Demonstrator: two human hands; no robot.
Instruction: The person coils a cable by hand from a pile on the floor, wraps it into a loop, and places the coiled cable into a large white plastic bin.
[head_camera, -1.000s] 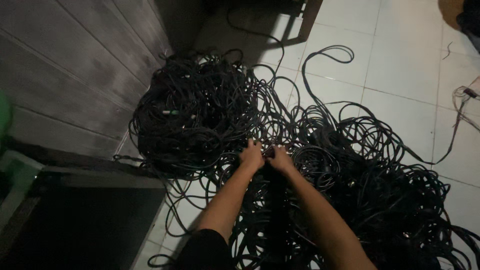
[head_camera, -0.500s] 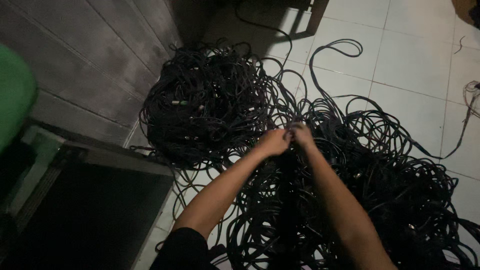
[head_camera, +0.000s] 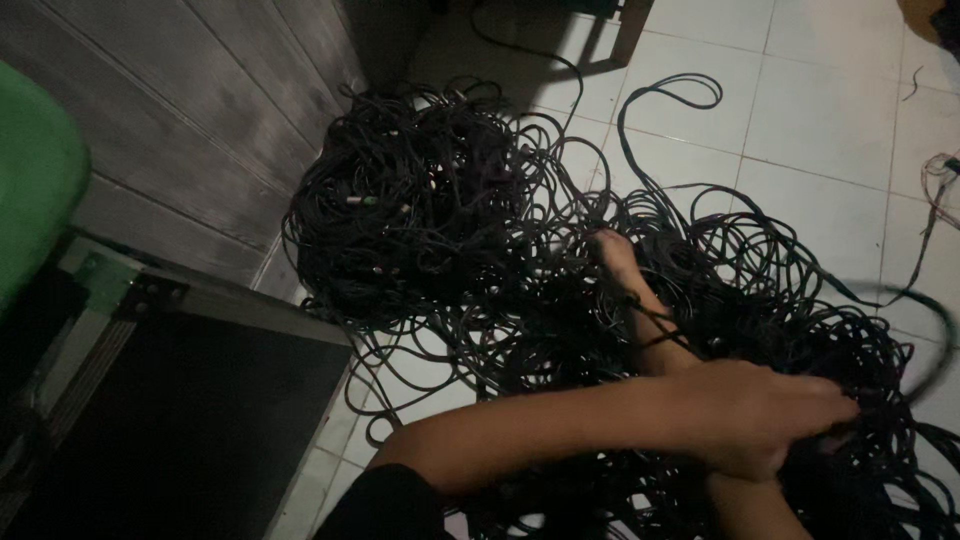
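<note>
Left hand (head_camera: 770, 415): reaches across to the right, fingers closed around black cables (head_camera: 480, 250).
Right hand (head_camera: 612, 250): stretched forward under the left arm, deep in the cables; grip cannot be told.
Cables: big tangled heap around both hands, on the floor (head_camera: 820, 110).
Case (head_camera: 190, 420): dark, far left of hands.
</note>
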